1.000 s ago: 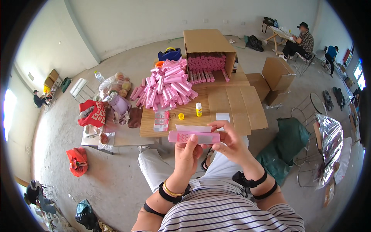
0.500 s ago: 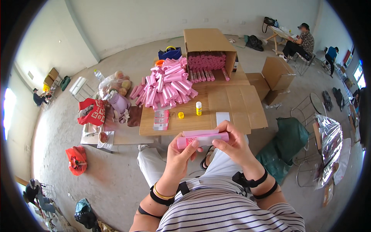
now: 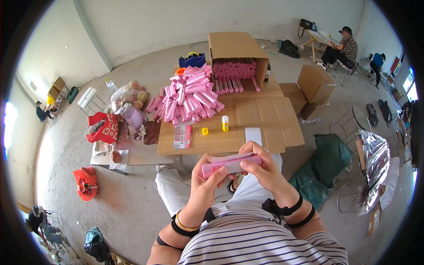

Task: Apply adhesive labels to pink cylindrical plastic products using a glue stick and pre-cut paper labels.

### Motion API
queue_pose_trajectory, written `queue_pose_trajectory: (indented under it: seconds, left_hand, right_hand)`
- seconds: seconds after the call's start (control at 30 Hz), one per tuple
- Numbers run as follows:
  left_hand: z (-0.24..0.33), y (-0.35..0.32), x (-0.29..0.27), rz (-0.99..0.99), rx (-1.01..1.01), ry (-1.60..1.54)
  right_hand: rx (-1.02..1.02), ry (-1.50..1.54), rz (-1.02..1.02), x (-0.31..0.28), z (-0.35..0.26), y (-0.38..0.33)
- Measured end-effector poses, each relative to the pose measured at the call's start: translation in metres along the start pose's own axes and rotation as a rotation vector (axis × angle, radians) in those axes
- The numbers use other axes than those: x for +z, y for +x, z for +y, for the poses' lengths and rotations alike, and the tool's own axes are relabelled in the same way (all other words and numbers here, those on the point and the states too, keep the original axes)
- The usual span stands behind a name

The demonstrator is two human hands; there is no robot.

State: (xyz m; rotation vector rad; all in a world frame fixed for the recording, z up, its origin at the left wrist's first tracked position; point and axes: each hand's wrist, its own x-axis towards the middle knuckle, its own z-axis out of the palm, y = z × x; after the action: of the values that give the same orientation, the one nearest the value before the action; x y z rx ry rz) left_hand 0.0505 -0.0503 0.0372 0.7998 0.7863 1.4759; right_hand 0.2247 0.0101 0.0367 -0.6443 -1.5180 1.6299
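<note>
Smooth pink cylinder [image 3: 232, 166] tilted further; thin flap [image 3: 230, 157] raised.

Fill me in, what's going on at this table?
A person holds a pink roll between the left hand and right hand, a pale flap raised along its far side. On the wooden table ahead, a glue stick stands upright, a yellow cap to its left. Behind them lies a heap of pink rolls, beside an open cardboard box stacked with more.
</note>
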Motion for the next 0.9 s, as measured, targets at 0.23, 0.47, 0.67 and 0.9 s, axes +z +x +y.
queue_pose_trajectory:
  seconds: [0.23,0.47,0.67,0.9]
  left_hand:
    - [-0.006,-0.001,0.003,0.05,0.023,-0.13]
    - [-0.004,-0.003,0.003,0.062,0.018,-0.111]
    - [0.001,-0.002,-0.002,0.029,-0.012,-0.055]
    - [-0.007,-0.003,-0.002,0.093,0.005,-0.094]
  right_hand:
    - [-0.001,0.056,0.024,0.005,-0.001,-0.001]
    - [-0.064,0.001,0.045,0.008,0.001,-0.004]
    - [-0.014,0.098,0.03,0.009,-0.002,-0.005]
    - [0.021,0.169,0.004,0.01,0.001,-0.004]
